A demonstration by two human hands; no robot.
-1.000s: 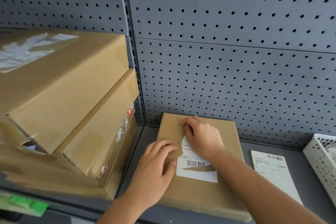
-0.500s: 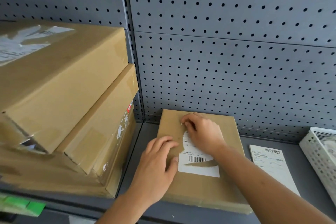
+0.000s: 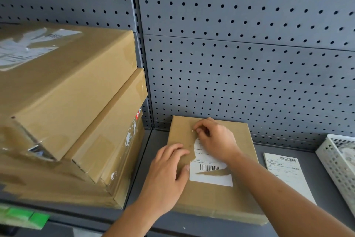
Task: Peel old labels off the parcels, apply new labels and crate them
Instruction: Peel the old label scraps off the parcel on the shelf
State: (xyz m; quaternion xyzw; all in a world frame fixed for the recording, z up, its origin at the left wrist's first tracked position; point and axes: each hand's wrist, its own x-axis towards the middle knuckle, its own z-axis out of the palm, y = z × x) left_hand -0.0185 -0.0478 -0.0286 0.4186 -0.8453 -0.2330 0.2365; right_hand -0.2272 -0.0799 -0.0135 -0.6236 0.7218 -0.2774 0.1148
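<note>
Your left hand [image 3: 167, 171] is lying flat, fingers straight, pressing the parcel [image 3: 217, 202] down on the shelf [image 3: 153, 150]. Your right hand [image 3: 215, 138] is curling its fingertips at the torn top edge of the old label [image 3: 211, 177], pinching it. You are mid-peel, I judge, with the lower part clinging to the card. Next you are needing a low, slow pull toward yourself, then the new label [image 3: 286, 175] lying just beside the parcel.

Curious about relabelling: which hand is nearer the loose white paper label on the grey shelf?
Right. The right hand picks at the torn label on the brown cardboard parcel, left of the loose label; the left hand lies farther left.
</note>
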